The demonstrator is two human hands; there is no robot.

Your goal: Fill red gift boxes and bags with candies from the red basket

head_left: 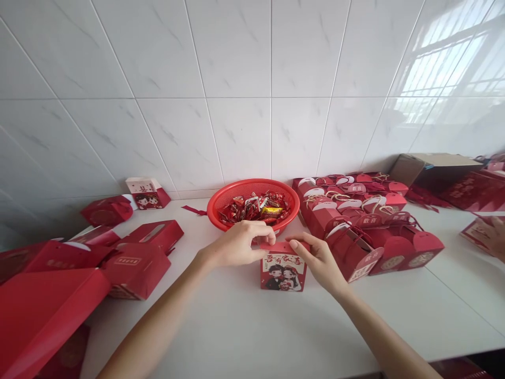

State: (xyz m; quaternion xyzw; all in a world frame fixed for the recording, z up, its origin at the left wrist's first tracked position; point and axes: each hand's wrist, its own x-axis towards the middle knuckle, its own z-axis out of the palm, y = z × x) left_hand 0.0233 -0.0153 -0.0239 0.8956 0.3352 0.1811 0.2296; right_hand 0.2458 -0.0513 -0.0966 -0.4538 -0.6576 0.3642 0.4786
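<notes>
A small red candy box (282, 273) printed with a cartoon wedding couple stands upright on the white table, between both hands. My left hand (241, 243) is at the box's upper left edge, its fingers curled down onto the top. On the upper right side, my right hand (315, 258) pinches the top edge between thumb and fingers. Part of the box's top is hidden behind the fingers. Just behind the box sits a red plastic basket (215, 202) holding wrapped candies (252, 208).
Rows of red gift boxes (394, 252) with cord handles stand to the right. More red boxes (136, 266) lie at the left. A cardboard box (437, 160) is at the back right. Another person's hand (495, 237) touches a box at the right edge. A tiled wall (236, 131) rises behind.
</notes>
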